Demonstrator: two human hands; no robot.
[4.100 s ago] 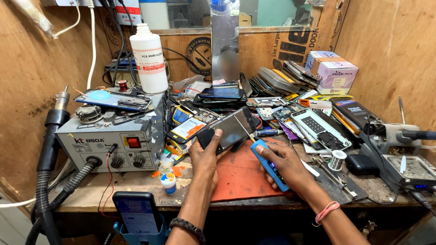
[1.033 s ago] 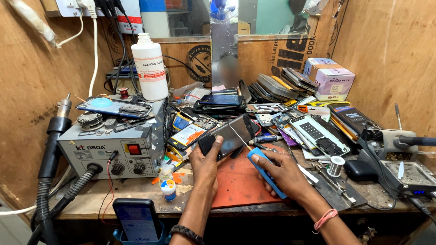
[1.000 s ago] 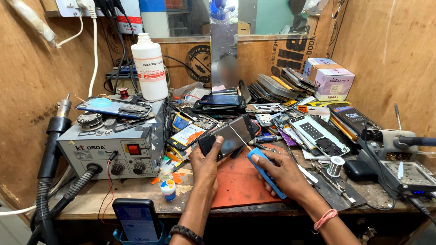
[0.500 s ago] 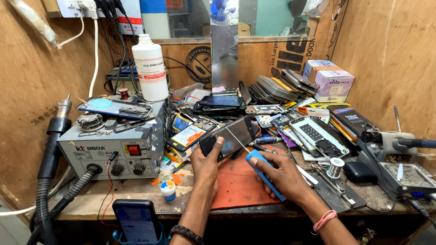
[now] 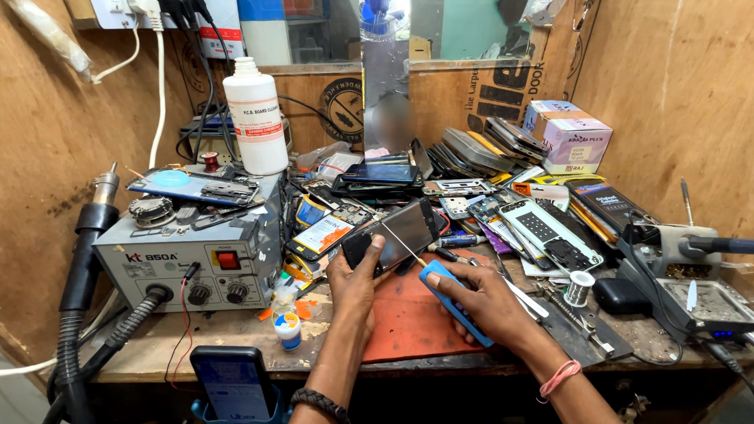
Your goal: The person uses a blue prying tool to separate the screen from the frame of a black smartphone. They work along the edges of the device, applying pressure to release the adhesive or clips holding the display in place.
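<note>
- Black smartphone [image 5: 392, 235] sits tilted at frame centre, above the red work mat [image 5: 407, 320]; my left hand [image 5: 352, 281] grips its lower end, fingers wrapped round the edge.
- My right hand [image 5: 480, 302] is closed on a blue-handled tool [image 5: 452, 300], whose thin metal tip touches the screen.
- I judge the prying barely begun: the phone looks whole, no panel lifted.
- Grey hot-air station [image 5: 190, 244] stands left of centre.
</note>
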